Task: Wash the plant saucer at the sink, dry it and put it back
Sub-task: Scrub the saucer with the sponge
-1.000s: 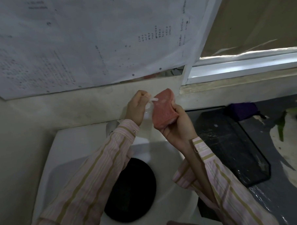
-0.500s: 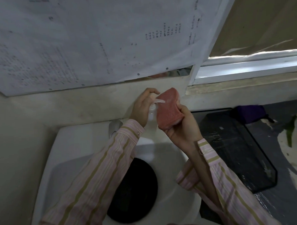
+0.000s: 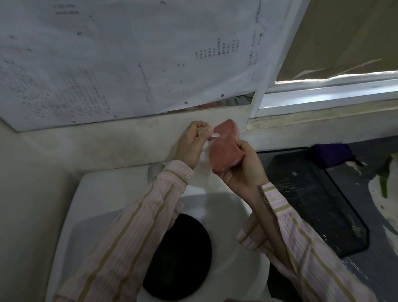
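Left hand (image 3: pixel 188 146): fingers curled over the head of a clear pump bottle (image 3: pixel 204 151)
Right hand (image 3: pixel 242 169): fingers gripping a pink sponge (image 3: pixel 225 147), held against the nozzle
Saucer (image 3: pixel 177 259): black, lying in the white sink (image 3: pixel 108 184), below both sleeves

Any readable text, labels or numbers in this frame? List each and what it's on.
Large paper sheet on the wall: rows and columns of dark print, all too small and blurred to read.
Clear pump bottle: no label visible.
Pink sponge and black saucer: no markings visible.
Nothing in the frame can be quoted.
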